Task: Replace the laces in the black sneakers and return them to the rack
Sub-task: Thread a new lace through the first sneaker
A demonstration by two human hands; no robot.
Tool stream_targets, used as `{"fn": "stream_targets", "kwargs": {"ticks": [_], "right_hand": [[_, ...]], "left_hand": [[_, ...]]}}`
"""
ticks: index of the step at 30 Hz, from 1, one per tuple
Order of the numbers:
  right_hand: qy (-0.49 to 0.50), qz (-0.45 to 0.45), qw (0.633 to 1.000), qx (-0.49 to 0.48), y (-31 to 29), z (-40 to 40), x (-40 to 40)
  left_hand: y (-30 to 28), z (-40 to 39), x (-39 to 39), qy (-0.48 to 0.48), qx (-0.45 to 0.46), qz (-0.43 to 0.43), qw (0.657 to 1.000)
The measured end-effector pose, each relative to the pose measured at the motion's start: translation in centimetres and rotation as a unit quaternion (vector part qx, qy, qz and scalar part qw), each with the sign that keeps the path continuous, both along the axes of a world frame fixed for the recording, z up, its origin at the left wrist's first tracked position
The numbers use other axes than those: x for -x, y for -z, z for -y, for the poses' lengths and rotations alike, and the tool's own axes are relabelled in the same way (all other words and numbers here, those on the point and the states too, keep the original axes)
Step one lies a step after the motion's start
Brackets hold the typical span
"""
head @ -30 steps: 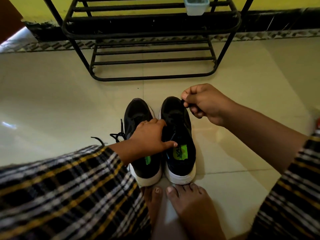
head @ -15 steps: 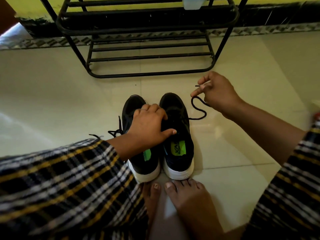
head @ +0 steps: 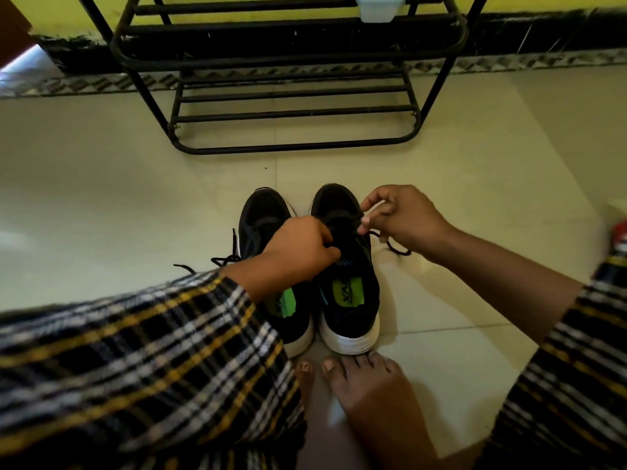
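Observation:
Two black sneakers with white soles and green insoles stand side by side on the floor, toes pointing away. My left hand (head: 298,247) reaches across the left sneaker (head: 263,215) and holds the tongue area of the right sneaker (head: 353,293), fingers curled. My right hand (head: 397,217) pinches a black lace (head: 395,245) over the right sneaker's eyelets; the lace's loose end trails on the floor under my wrist. The left sneaker's own laces (head: 222,257) spill out on its left side.
A black metal shoe rack (head: 291,113) stands a short way beyond the sneakers against a yellow wall, with a pale plastic cup (head: 380,6) hanging on an upper bar. My bare feet (head: 366,385) touch the sneakers' heels. A red object (head: 619,235) sits at the right edge.
My right hand, which had pulled the lace out to the right, has come back over the right sneaker's eyelets. My left hand shifted forward onto that sneaker's tongue.

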State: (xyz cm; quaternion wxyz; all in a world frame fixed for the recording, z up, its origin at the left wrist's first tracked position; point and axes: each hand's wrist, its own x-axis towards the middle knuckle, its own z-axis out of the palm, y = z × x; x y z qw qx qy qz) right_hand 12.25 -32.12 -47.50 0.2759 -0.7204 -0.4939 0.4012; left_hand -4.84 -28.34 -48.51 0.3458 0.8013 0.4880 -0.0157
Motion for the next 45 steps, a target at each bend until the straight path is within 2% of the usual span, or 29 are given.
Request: {"fn": "stream_targets", "kwargs": {"ticks": [3, 6, 8, 17, 22, 28, 33, 36, 45], "right_hand": [[-0.012, -0.023, 1.000, 0.015, 0.0, 0.2, 0.0], [-0.001, -0.028, 0.999, 0.016, -0.1, 0.2, 0.0], [0.020, -0.029, 0.999, 0.016, 0.0, 0.1, 0.1], [0.047, -0.050, 0.996, 0.048, 0.4, 0.3, 0.2], [0.050, -0.066, 0.996, 0.034, 0.5, 0.5, 0.1], [0.063, -0.064, 0.995, 0.051, 1.0, 0.7, -0.1], [0.036, -0.014, 0.999, 0.021, 1.7, 1.0, 1.2], [0.042, -0.023, 0.999, 0.001, 2.1, 1.2, 2.5], [0.022, 0.050, 0.998, 0.007, 2.8, 1.7, 3.6]], "left_hand": [[0.1, -0.3, 0.4, -0.046, 0.062, 0.047, 0.996], [0.1, 0.0, 0.5, -0.120, 0.162, 0.106, 0.974], [0.2, 0.4, 0.3, -0.140, 0.192, 0.119, 0.964], [0.9, 0.5, 0.5, -0.167, 0.219, 0.160, 0.948], [0.7, 0.2, 0.4, -0.214, 0.283, 0.176, 0.918], [0.9, -0.1, 0.6, -0.221, 0.312, 0.184, 0.905], [1.1, -0.2, 0.6, -0.222, 0.318, 0.187, 0.903], [1.1, -0.3, 0.7, -0.231, 0.324, 0.192, 0.897], [0.9, -0.3, 0.7, -0.243, 0.329, 0.199, 0.890]]}}
